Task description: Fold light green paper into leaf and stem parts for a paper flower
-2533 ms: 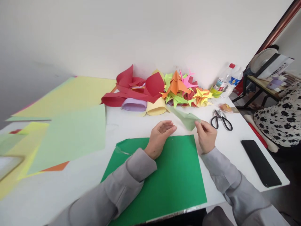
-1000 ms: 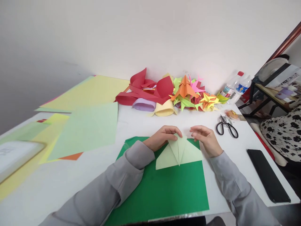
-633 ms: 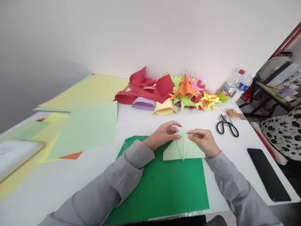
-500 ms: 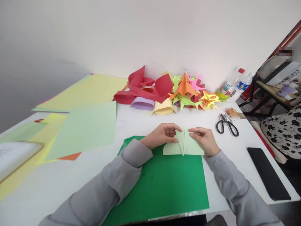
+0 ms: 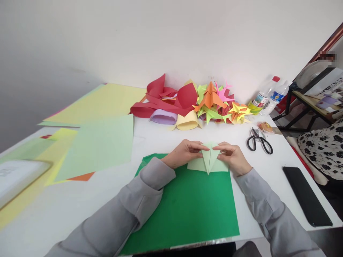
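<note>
A pale green folded paper (image 5: 208,162) with a pointed centre flap lies on the far edge of a dark green sheet (image 5: 187,210) on the white table (image 5: 112,200). My left hand (image 5: 183,153) pinches its top left part, fingers curled on the fold. From the other side my right hand (image 5: 233,157) pinches the top right part in the same way. The two sets of fingertips nearly meet above the paper's tip. Grey sleeves cover both forearms.
A heap of folded and curled coloured papers (image 5: 193,105) lies by the wall. Black scissors (image 5: 259,140), a small wrapper (image 5: 264,126), two plastic bottles (image 5: 270,94) and a black phone (image 5: 307,194) sit at the right. Large pale sheets (image 5: 99,142) cover the left. A person in a floral garment (image 5: 323,148) sits far right.
My right hand brought the pale green paper from the air down onto the dark green sheet. Both hands then took hold of its top and drew it slightly away from me, closing in.
</note>
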The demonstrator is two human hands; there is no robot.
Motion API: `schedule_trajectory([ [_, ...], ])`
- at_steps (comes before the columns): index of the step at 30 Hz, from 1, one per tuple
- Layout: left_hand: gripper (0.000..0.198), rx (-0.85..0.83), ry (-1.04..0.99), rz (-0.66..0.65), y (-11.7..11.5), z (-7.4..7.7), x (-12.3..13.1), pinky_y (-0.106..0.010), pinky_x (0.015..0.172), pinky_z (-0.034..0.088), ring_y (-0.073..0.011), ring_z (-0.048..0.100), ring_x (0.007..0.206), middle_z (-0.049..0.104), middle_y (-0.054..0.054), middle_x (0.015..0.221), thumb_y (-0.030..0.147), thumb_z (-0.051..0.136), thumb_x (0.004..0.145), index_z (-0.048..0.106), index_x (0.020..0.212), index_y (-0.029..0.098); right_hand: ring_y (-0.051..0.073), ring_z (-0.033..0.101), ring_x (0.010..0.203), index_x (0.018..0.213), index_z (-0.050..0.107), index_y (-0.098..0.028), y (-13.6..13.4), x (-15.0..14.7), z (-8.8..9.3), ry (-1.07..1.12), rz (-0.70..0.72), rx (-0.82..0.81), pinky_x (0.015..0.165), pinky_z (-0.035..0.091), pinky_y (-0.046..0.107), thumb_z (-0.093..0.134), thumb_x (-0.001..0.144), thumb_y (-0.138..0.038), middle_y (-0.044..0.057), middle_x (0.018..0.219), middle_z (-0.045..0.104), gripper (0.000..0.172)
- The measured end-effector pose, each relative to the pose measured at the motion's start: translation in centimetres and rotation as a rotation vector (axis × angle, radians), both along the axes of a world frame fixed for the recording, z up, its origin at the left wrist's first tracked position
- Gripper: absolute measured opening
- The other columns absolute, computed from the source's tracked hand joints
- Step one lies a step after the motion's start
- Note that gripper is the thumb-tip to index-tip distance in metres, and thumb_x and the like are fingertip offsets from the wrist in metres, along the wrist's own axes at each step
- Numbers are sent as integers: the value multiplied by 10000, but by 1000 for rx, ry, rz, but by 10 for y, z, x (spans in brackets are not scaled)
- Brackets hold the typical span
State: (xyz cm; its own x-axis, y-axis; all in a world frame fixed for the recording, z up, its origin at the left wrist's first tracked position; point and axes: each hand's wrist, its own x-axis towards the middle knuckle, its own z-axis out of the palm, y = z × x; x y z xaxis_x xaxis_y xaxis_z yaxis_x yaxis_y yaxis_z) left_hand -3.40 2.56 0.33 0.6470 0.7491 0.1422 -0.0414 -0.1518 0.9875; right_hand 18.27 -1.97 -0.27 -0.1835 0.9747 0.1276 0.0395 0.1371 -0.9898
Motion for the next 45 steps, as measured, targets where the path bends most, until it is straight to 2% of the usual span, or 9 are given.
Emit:
schedule_trajectory([
  [4, 234, 29, 46, -45, -2, 3, 0, -293, 714, 441, -172, 553, 789, 635, -57, 838, 272, 706, 702, 765, 912, 189, 157, 531, 795, 892, 767, -293, 0, 0, -3, -9, 35, -15, 659, 433, 289, 739, 640, -192, 30, 910, 579, 272],
  [8, 250, 10, 80, -40, -2, 4, 1, -277, 691, 443, -165, 558, 778, 638, -52, 852, 285, 691, 713, 761, 931, 187, 165, 557, 814, 854, 774, -290, 1, -2, -5, 36, 10, -40, 719, 448, 314, 773, 632, -249, 24, 882, 586, 226],
  [13, 260, -47, 131, 90, -3, 2, 5, -290, 710, 469, -191, 597, 809, 707, -57, 855, 306, 690, 707, 765, 925, 187, 174, 572, 820, 783, 780, -267, 1, -6, -3, 55, -81, -85, 741, 450, 321, 821, 580, -313, 27, 860, 627, 212],
  [17, 244, -192, 111, 232, -5, 0, 9, -299, 732, 487, -204, 628, 813, 749, -65, 868, 310, 745, 639, 778, 840, 176, 172, 582, 822, 750, 780, -253, 1, -9, -3, 38, -153, -117, 746, 447, 312, 823, 581, -325, 28, 856, 656, 189],
  [22, 253, -372, 82, 309, -10, 0, 13, -260, 601, 470, -151, 602, 633, 740, -46, 728, 339, 797, 562, 771, 740, 161, 168, 588, 750, 671, 768, -200, -1, -14, -1, 52, -219, -179, 676, 447, 297, 808, 585, -386, 42, 830, 688, 209],
  [29, 364, -409, 68, 350, -16, 1, 17, -241, 510, 420, -122, 537, 547, 671, -18, 627, 472, 787, 558, 730, 687, 136, 121, 511, 497, 617, 723, -149, -6, -20, 4, 83, -374, -320, 483, 402, 266, 835, 499, -430, 21, 568, 657, 325],
  [35, 453, -472, -74, 323, -17, 4, 19, -218, 459, 346, -74, 415, 462, 467, 48, 484, 578, 724, 617, 689, 686, 132, 113, 495, 468, 591, 693, -154, -7, -22, 7, 91, -417, -305, 464, 395, 263, 838, 490, -436, 11, 534, 641, 333],
  [40, 404, -511, -44, 312, -17, 3, 18, -235, 490, 385, -107, 496, 538, 595, -1, 582, 495, 795, 557, 708, 698, 127, 97, 457, 449, 597, 652, -161, -8, -22, 7, 91, -411, -290, 440, 363, 249, 827, 514, -450, -17, 505, 594, 348],
  [45, 373, -521, -18, 346, -15, 0, 16, -237, 532, 418, -112, 533, 580, 663, -22, 642, 388, 830, 542, 744, 787, 119, 60, 334, 390, 580, 554, -184, -7, -23, 6, 84, -395, -224, 400, 275, 224, 843, 502, -422, -92, 409, 436, 383],
])
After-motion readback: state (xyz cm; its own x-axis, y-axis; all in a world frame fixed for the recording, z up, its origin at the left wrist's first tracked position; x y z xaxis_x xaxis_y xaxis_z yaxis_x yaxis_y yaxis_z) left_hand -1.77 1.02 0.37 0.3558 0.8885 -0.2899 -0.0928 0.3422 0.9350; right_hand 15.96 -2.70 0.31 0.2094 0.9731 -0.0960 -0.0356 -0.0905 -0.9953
